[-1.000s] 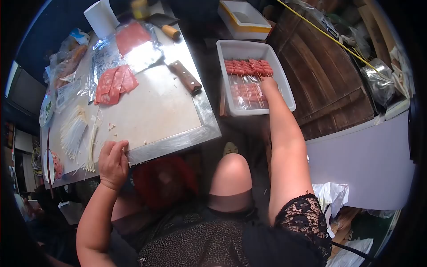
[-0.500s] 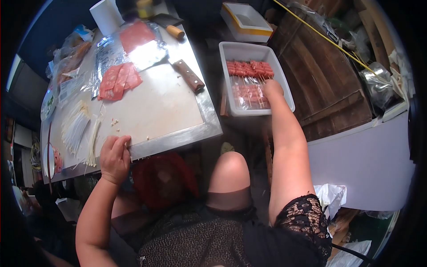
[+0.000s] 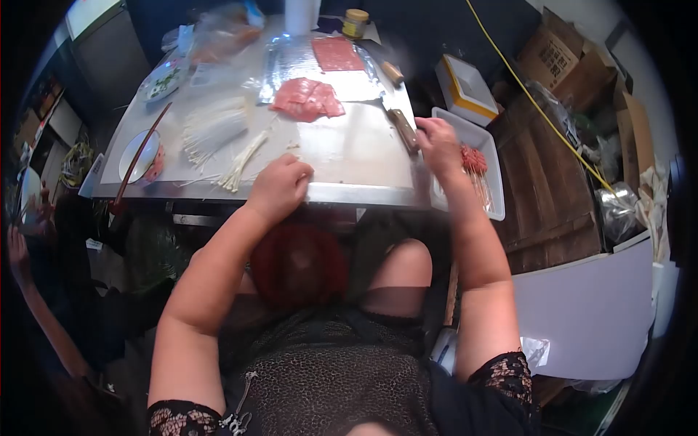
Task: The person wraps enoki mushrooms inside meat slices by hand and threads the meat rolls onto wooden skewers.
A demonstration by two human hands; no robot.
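My left hand [image 3: 281, 189] rests at the front edge of the table, its fingers curled; whatever may be inside them is hidden. Left of it lie a small bunch of enoki mushrooms [image 3: 243, 161] and a larger enoki pile [image 3: 214, 129]. My right hand [image 3: 440, 147] is over the near tray rim, beside the wooden handle of a cleaver [image 3: 404, 131], with fingers apart and nothing seen in them. Under that arm, the white tray [image 3: 493, 156] holds rolled meat skewers [image 3: 474, 160]. Thin pink meat slices [image 3: 309, 99] lie mid-table.
A flat meat stack [image 3: 337, 54] lies on foil wrapping, near a second wooden handle [image 3: 392, 72] and a yellow-lidded jar [image 3: 355, 24]. At left stand a bowl [image 3: 139, 156] with a stick across it and a plate of greens [image 3: 163, 83]. Dark boards [image 3: 556, 185] lie right.
My right hand has left the skewers in the tray and moved left to the table's right edge. My left hand sits farther right along the front edge. The view has turned left.
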